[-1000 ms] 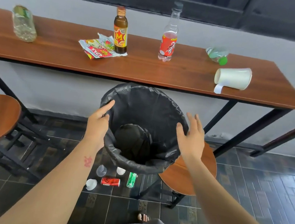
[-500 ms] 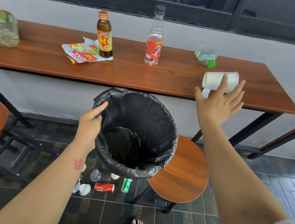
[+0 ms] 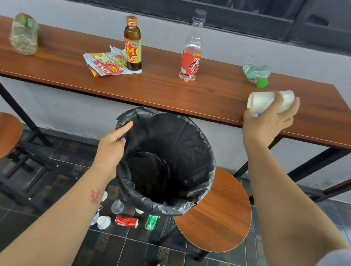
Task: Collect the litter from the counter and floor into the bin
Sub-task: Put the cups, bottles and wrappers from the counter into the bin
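White paper cup [image 3: 262, 100], lying on its side at the counter's [image 3: 196, 95] front right edge: light, thin-walled, easily crushed, best taken loosely around the middle, where right hand [image 3: 268, 120] fingers curl over it; left hand [image 3: 111, 147] grips bin-liner [image 3: 169, 136] rim.

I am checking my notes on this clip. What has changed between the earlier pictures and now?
The right hand moved from the rim of the bin up and right to the counter and closed around the lying white paper cup. The left hand stayed on the bin's rim. The bottles, the wrappers and the floor litter stayed in place.
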`<state>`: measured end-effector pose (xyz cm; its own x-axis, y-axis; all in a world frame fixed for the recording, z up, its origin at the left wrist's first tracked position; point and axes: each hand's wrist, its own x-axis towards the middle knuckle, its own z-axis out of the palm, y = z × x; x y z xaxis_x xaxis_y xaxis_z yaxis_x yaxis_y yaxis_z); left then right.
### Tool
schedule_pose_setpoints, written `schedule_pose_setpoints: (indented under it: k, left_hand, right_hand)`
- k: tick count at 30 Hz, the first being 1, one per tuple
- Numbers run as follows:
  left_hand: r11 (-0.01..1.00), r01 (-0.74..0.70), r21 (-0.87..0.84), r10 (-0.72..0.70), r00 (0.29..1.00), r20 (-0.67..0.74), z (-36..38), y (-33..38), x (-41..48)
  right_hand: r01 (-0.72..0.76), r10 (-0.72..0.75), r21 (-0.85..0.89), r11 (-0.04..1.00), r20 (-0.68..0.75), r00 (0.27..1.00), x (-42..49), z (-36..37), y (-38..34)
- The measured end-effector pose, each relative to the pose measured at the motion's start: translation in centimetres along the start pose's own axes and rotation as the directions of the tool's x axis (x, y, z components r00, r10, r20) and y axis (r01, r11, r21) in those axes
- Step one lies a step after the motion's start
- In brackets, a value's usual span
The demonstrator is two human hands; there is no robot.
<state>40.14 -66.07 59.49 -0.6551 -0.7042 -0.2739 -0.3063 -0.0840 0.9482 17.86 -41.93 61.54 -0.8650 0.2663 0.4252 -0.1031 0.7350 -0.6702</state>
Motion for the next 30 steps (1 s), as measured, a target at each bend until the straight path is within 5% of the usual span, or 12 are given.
schedule_pose_setpoints:
  k: [11,15,18,23,30]
  left_hand:
    - [1.0,-0.007,-0.022,0.008,1.0,0.017,-0.6,-0.3,-0.6]
    - [0.999,-0.009,-0.05,0.01,1.0,0.025,-1.1,-0.5,-0.7]
    - [0.998,-0.008,-0.055,0.009,1.0,0.021,-1.7,-0.7,-1.0]
    - [0.998,-0.005,-0.059,0.006,1.0,0.011,-3.0,-0.9,-1.3]
    - [0.998,-0.021,-0.054,0.022,1.0,0.016,-4.7,-1.2,-1.1]
  right_hand:
    - [0.325,-0.329,0.274,0.905,-0.033,0.944,-5.7,-1.8,-2.4]
    - [0.459,-0.511,0.307,0.834,0.116,0.852,-10.8,-1.3,-3.6]
    - [0.577,-0.641,0.279,0.768,0.338,0.689,-14.8,-0.3,-3.4]
    - [0.675,-0.507,0.107,0.73,0.747,0.43,-19.2,2.3,-1.9]
    - [0.744,-0.409,0.016,0.668,0.843,0.349,-19.8,3.5,-2.0]
